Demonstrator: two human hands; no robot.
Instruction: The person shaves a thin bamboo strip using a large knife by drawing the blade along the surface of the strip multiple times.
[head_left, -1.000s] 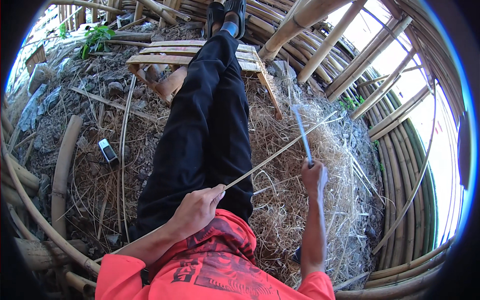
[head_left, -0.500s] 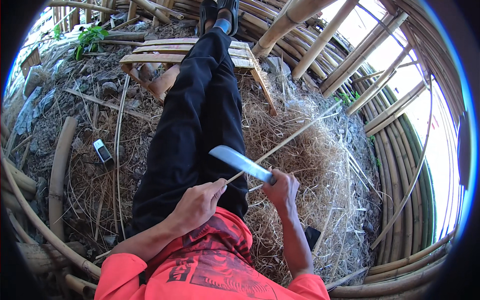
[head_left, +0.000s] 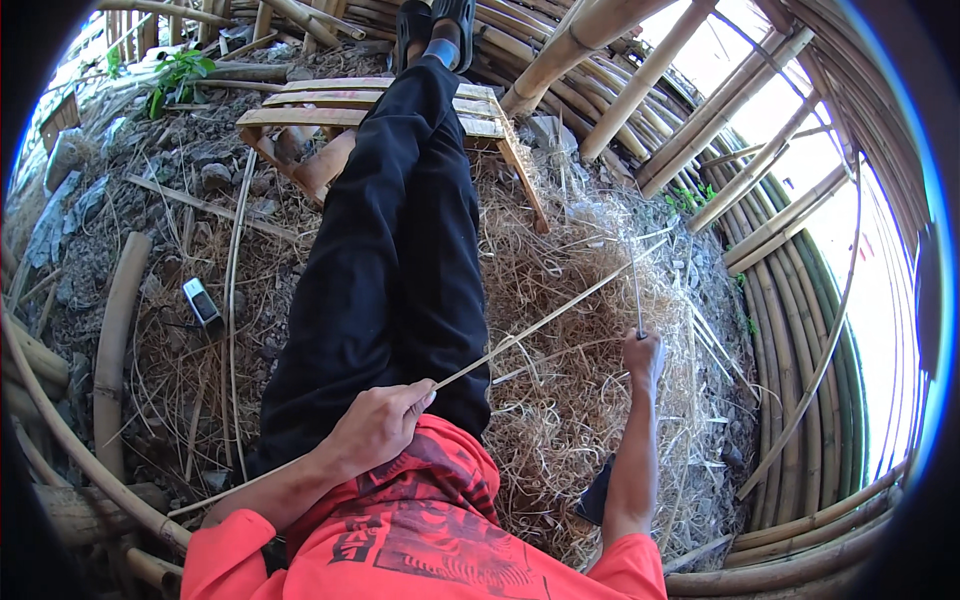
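Ground [head_left: 165, 440]: rough, stony earth strewn with dry fibres; bamboo poles [head_left: 800, 340] stacked along its right edge.
Left hand [head_left: 372, 425]: above the lap, thumb and fingers pinched together on a thin strip [head_left: 560, 316].
Right hand [head_left: 645, 356]: fist closed around the handle of a knife [head_left: 637, 290], arm reaching forward, to the right of the legs.
Strip: pale, slender; slants from the left hand across the right thigh, far end above the ground toward its right edge. Another pale length shows by the left forearm; cannot tell if it is the same piece.
Knife: seen nearly edge-on, tip away from the body; blade overlaps the strip's far part in view, contact cannot be told.
Legs [head_left: 375, 250]: black trousers, stretched out, crossed low down over the bench [head_left: 310, 112].
Shavings [head_left: 560, 430]: curled, tangled heap right of the legs.
Dark object [head_left: 597, 493]: just beside the right forearm, partly hidden; kind unclear.
Small device [head_left: 202, 302]: silver and dark, left of the legs.
Thick pole [head_left: 122, 345]: lying nearer the ground's left edge.
Plant [head_left: 182, 75]: green, near the ground's far left corner.
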